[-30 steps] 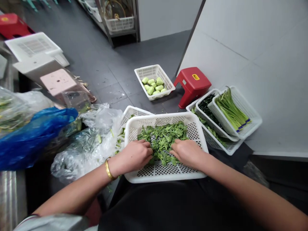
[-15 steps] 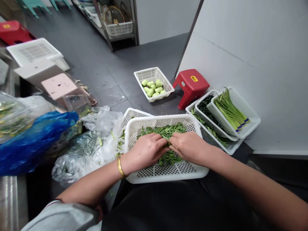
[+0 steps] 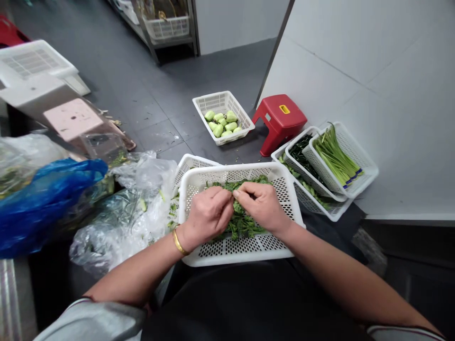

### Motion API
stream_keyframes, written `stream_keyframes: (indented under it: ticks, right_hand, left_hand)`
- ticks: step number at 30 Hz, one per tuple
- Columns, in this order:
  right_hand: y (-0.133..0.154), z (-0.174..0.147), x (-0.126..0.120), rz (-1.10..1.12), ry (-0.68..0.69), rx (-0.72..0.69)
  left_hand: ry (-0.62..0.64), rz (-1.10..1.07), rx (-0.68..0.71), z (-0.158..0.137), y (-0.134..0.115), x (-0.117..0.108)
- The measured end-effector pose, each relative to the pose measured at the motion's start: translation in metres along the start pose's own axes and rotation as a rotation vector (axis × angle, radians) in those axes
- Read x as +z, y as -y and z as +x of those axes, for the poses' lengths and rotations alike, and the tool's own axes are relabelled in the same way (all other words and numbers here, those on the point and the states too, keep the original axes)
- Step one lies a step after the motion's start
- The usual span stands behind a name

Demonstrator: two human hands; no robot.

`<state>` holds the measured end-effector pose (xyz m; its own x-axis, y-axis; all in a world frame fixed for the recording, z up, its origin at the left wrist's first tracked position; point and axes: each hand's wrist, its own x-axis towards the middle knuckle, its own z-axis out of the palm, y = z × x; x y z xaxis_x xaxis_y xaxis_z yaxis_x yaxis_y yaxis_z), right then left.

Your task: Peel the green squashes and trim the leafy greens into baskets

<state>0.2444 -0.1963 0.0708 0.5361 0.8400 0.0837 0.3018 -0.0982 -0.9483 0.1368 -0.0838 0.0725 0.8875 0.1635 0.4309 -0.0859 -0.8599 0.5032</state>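
A white perforated basket sits at my lap with leafy green vegetables heaped inside. Above the greens, my left hand has its fingers curled closed, with a gold bracelet at the wrist. My right hand pinches thumb against forefinger, and its tips meet those of the left. Whatever small piece lies between the fingertips is too hidden to name. Part of the greens is covered by both hands. Behind the left rim, a second white basket holds scattered green bits.
Crumpled clear plastic bags and a blue bag lie at left. Ahead stands a basket of pale green squashes, beside a red stool. Stacked vegetable baskets lean near the white wall.
Both hands have shifted slightly left over the basket, and the right hand has turned so its thumb and forefinger pinch shows. The whole view has also moved a little.
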Motion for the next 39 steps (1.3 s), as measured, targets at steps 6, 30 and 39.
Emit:
stream_keyframes:
  ticks: [6, 30, 39]
  right_hand:
    - [-0.010, 0.003, 0.034, 0.529, -0.038, 0.451]
    - [0.008, -0.086, -0.071, -0.526, 0.233, 0.113]
    - [-0.016, -0.051, -0.028, -1.059, 0.650, 0.253]
  left_hand:
    - [0.033, 0.266, 0.136, -0.004, 0.006, -0.014]
    - [0.765, 0.335, 0.305, -0.011, -0.014, 0.051]
    - [0.806, -0.033, -0.064, 0.001, -0.002, 0.029]
